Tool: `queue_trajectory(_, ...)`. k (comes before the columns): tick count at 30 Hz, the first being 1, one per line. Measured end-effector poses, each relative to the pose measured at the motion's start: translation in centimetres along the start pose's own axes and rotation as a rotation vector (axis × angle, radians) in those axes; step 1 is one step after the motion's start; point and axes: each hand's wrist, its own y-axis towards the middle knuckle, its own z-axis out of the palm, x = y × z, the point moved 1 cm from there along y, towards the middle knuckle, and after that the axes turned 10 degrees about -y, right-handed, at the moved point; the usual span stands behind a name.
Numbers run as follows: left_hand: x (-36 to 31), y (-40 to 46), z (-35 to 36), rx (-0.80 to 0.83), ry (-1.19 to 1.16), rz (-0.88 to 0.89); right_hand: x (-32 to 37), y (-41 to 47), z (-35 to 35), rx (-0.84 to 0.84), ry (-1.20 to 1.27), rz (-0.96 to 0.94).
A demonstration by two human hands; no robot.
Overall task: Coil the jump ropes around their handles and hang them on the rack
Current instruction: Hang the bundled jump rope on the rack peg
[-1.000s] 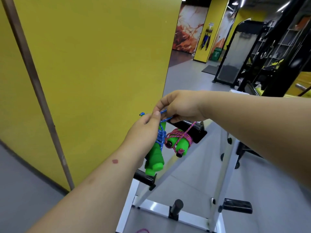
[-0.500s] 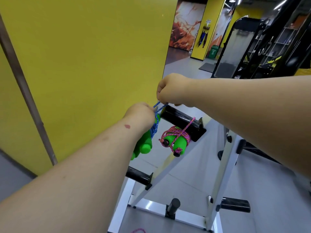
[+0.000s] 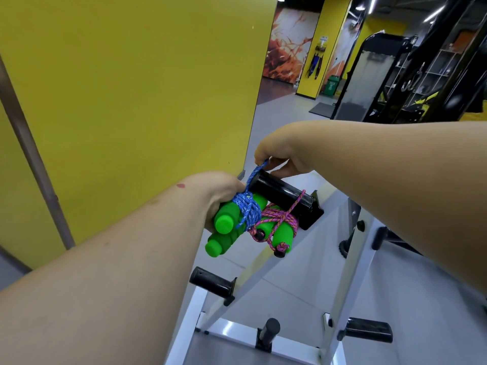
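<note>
Two green-handled bundles sit at the black peg (image 3: 280,193) of the white rack (image 3: 340,272). Left hand (image 3: 221,191) grips the blue jump rope (image 3: 246,209) bundle just below the peg's free end, handles pointing down-left. Right hand (image 3: 282,154) pinches its blue loop above that end. Pink jump rope (image 3: 274,227) hangs beneath the peg, handles angled downward.

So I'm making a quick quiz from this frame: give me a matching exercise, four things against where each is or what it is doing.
1. blue rope bundle
2. pink rope bundle
3. right hand
4. lower peg

a. bare
b. pinches a blue loop at the top peg's tip
c. hangs from the top peg
d. gripped by the left hand

Pairs: 1-d, 2-c, 3-b, 4-a
</note>
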Motion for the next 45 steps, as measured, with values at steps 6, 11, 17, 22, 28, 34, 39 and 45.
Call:
queue_trajectory(6,0.9,1.1,0.3,0.127,-0.099,-0.06,-1.4,0.0,1.1,0.118,0.253,0.038)
queue_trajectory(11,1.3,1.7,0.5,0.104,-0.161,-0.081,-2.1,-0.5,1.3,0.069,0.227,-0.088)
queue_trajectory(17,1.5,2.4,1.0,0.081,-0.242,-0.124,-3.0,-0.2,1.0,0.031,0.222,-0.178)
queue_trajectory(22,2.4,2.6,1.9,0.119,-0.278,-0.138,-4.2,0.8,1.1,-0.009,0.153,-0.184)
queue_trajectory(28,3.7,2.0,2.0,0.163,-0.402,-0.006,-2.0,-1.5,0.1,-0.112,-0.361,-0.302)
queue_trajectory(34,4.4,1.0,2.4,0.109,-0.41,0.211,-2.8,-2.8,-0.8,-0.125,-0.626,-0.39)
queue_trajectory(39,4.1,0.5,3.7,0.056,-0.431,0.275,-4.4,-2.4,-0.4,-0.153,-0.96,-0.306)
queue_trajectory(45,4.4,-0.4,3.3,0.048,-0.502,0.274,-4.2,-3.4,-0.2,-0.162,-1.06,-0.299)
